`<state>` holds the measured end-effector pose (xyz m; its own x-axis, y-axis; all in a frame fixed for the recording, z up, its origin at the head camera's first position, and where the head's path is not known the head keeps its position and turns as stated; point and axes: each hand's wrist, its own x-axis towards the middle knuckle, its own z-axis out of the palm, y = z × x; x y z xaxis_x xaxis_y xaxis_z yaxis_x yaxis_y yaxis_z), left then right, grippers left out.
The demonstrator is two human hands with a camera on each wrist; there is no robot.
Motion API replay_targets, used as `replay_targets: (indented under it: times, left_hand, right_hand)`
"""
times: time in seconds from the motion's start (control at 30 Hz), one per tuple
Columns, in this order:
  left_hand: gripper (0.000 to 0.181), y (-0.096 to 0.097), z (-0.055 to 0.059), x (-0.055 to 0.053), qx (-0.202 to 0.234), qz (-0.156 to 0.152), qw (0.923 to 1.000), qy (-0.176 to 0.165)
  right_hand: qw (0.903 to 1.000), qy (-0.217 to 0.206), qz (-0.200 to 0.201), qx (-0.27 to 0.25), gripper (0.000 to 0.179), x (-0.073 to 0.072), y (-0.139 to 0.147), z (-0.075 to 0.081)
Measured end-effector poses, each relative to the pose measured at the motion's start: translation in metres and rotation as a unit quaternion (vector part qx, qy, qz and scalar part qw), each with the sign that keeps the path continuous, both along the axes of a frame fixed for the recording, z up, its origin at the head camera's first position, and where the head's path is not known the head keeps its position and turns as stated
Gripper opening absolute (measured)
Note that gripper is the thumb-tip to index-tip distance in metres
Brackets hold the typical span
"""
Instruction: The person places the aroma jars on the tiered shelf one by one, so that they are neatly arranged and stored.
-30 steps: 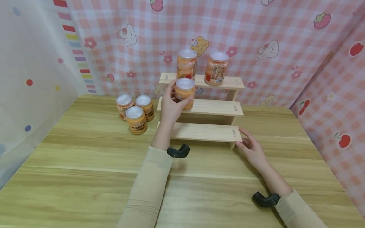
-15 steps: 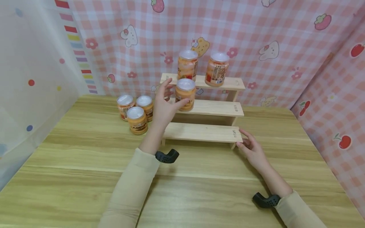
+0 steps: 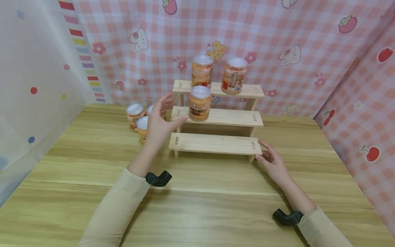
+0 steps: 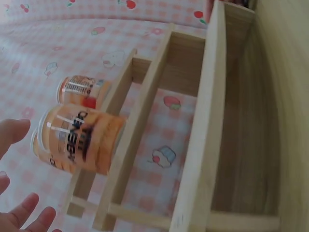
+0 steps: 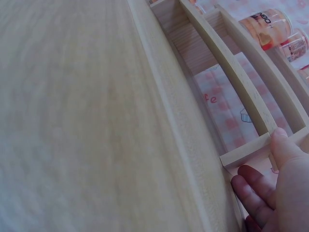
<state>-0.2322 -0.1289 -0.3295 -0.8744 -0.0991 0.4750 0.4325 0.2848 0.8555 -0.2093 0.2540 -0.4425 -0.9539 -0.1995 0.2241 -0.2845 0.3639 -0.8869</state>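
Observation:
An orange-labelled can (image 3: pixel 199 104) with a pale lid stands upright toward the left of the middle tier of a three-tier wooden shelf (image 3: pixel 216 143). To its left, my left hand (image 3: pixel 158 125) is apart from it, fingers and thumb spread around nothing; the left wrist view shows the gap between thumb and can (image 4: pixel 82 137). At the right end of the lowest tier, my right hand (image 3: pixel 273 164) grips the shelf's corner. In the right wrist view its thumb (image 5: pixel 285 147) presses the board's end, with curled fingers (image 5: pixel 256 193) beside the support.
On the top tier stand two more cans, a left can (image 3: pixel 202 72) and a right can (image 3: pixel 234 76). Left of the shelf, several cans (image 3: pixel 134 116) cluster on the wooden table (image 3: pixel 197 212), partly behind my left hand. A checked pink curtain (image 3: pixel 262 31) hangs behind.
My left hand has let go of the can on the middle tier and moved left and slightly down, toward the clustered cans. The right hand keeps its place at the shelf.

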Motion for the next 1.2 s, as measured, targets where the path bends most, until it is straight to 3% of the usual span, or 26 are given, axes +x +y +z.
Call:
replay_targets:
  times: [0.2,0.53,0.77,0.97,1.2]
  left_hand:
    - [0.078,-0.024,-0.010,0.006,-0.026,0.013,0.9994,0.016]
    - [0.080,-0.060,-0.029,0.010,-0.057,0.038,0.9975,-0.018]
    - [0.080,-0.084,-0.042,0.011,-0.067,0.054,0.9963,-0.009]
    - [0.085,-0.101,-0.054,0.013,-0.084,0.066,0.9932,-0.046]
    - [0.082,-0.109,-0.071,0.006,-0.049,0.036,0.9936,-0.095]
  right_hand:
    - [1.0000,0.001,0.001,-0.002,0.056,0.000,0.000,0.000]
    - [1.0000,-0.002,-0.001,-0.003,0.056,0.001,0.000,0.001]
    - [1.0000,-0.002,-0.001,-0.004,0.056,0.001,-0.001,0.001]
    - [1.0000,-0.001,-0.001,-0.003,0.056,0.000,-0.001,0.001]
    - [1.0000,-0.004,-0.004,0.002,0.055,0.000,0.000,0.001]
